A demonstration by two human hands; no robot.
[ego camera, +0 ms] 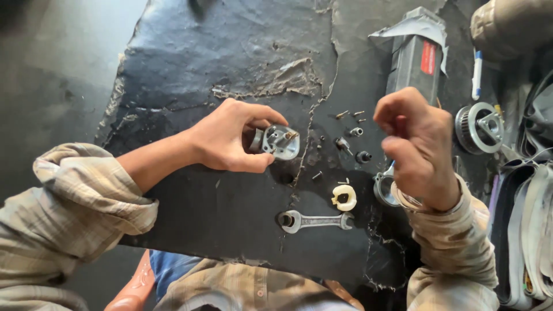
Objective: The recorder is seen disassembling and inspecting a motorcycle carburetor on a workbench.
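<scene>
My left hand [227, 143] grips a small grey metal part [280, 141] with brass fittings, held just above a worn black mat [230, 69]. My right hand [416, 144] hovers at the right with its fingers curled shut; whether it pinches something tiny I cannot tell. Below that hand a round metal ring piece [383, 187] pokes out. Between the hands lie several small screws and fittings [352, 133]. A cream plastic ring-shaped piece [344, 197] and a steel combination wrench [314, 220] rest on the mat nearer to me.
A grey box-shaped device with a red label [416, 60] lies at the back right. A toothed metal wheel [479, 128] sits right of it, beside a white-and-blue pen [476, 72]. Stacked belts or straps [527, 230] fill the right edge. Grey floor [52, 75] lies left.
</scene>
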